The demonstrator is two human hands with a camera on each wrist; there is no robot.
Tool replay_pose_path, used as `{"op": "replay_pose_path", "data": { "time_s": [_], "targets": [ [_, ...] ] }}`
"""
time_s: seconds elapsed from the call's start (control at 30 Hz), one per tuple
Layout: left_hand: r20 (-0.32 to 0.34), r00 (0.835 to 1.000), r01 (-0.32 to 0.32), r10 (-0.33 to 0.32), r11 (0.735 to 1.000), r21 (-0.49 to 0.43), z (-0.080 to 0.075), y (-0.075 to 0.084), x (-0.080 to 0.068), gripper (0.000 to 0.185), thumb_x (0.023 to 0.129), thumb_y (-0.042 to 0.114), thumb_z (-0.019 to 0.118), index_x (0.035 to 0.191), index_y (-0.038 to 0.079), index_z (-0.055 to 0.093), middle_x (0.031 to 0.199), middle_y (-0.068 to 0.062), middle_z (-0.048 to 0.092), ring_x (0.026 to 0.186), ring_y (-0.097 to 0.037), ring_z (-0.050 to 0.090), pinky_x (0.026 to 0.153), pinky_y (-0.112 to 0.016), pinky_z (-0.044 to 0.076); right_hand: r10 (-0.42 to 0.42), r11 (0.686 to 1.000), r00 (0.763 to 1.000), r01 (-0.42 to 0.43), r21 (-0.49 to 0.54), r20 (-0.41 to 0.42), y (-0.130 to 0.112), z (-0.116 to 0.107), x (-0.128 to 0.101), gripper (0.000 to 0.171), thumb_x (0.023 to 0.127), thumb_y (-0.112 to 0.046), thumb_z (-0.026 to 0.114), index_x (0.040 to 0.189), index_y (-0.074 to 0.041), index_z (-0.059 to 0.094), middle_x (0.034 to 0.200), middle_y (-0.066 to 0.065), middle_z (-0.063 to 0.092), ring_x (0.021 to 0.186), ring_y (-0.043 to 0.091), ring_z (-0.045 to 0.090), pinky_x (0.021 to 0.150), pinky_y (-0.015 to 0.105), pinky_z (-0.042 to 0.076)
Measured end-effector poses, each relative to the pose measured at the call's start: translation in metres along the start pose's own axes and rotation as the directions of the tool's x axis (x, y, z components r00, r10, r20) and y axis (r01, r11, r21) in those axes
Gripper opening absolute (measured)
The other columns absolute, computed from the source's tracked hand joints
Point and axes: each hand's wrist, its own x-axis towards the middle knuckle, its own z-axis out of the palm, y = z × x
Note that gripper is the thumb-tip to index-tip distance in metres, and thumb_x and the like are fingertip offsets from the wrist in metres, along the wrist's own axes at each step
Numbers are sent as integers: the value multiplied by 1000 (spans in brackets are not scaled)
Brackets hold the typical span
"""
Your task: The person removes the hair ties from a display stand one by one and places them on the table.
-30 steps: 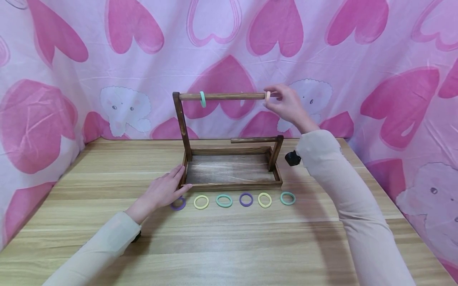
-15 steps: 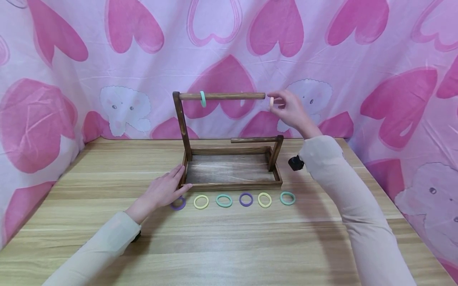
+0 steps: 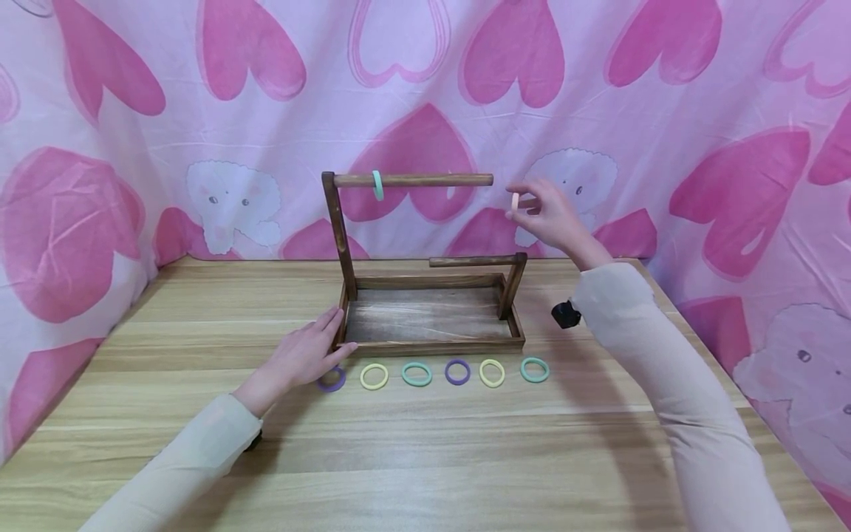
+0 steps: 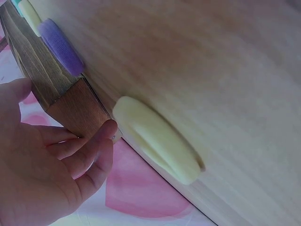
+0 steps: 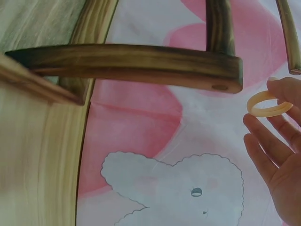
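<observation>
A dark wooden rack (image 3: 432, 344) stands mid-table: a tray base, a high bar (image 3: 432, 179) and a low bar (image 3: 472, 260). A teal ring (image 3: 377, 185) hangs on the high bar. My right hand (image 3: 541, 214) is in the air just right of and below that bar's free end, pinching a peach ring (image 3: 515, 200). The right wrist view shows the peach ring (image 5: 269, 104) in my fingertips beside the low bar (image 5: 131, 63). My left hand (image 3: 302, 356) rests flat on the table, with fingers (image 4: 94, 141) against the tray's front left corner (image 4: 70, 108).
Several rings lie in a row before the tray: purple (image 3: 331, 380) partly under my left hand, yellow (image 3: 374, 376), green (image 3: 416, 374), purple (image 3: 457, 372), yellow (image 3: 492, 372), teal (image 3: 535, 369). A pink heart-print cloth (image 3: 133, 185) closes off the table's back and sides.
My right hand has moved right and down with the peach ring, from the high bar's free end to open air beside it. The left hand has not moved.
</observation>
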Motion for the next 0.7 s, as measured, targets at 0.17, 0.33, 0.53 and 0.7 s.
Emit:
{"op": "replay_pose_path", "data": {
  "time_s": [0.17,0.33,0.53,0.7],
  "targets": [
    [0,1000,-1,1,1000,1,0,0,0,71,88,48,44,133,-5,32,136,-21,31,110,-41,43,84,-50,38,17,1000,999,-16,-23,31,1,-3,-8,42,79,-4,64,120,0,51,101,12,45,93,29,57,73,31,49],
    [-9,1000,-3,3,1000,0,1,0,0,71,88,47,45,133,-5,33,135,-21,32,110,-40,43,83,-50,39,3,999,998,0,-53,55,3,-6,-15,43,80,-6,64,120,-1,51,104,10,47,92,27,57,74,34,48],
    [-14,1000,-5,5,1000,-4,1,0,0,71,87,48,45,133,-5,33,135,-21,32,109,-40,44,81,-51,40,-22,998,997,27,-63,78,-2,-9,-24,43,79,-5,64,120,2,50,105,15,48,93,29,54,76,37,47],
    [-12,1000,-2,2,1000,-7,1,0,0,71,87,47,45,133,-5,33,136,-21,32,109,-40,44,81,-51,40,-74,991,994,83,-109,85,6,-10,-29,44,78,-7,65,118,3,52,105,16,51,91,30,51,76,41,46]
  ]
}}
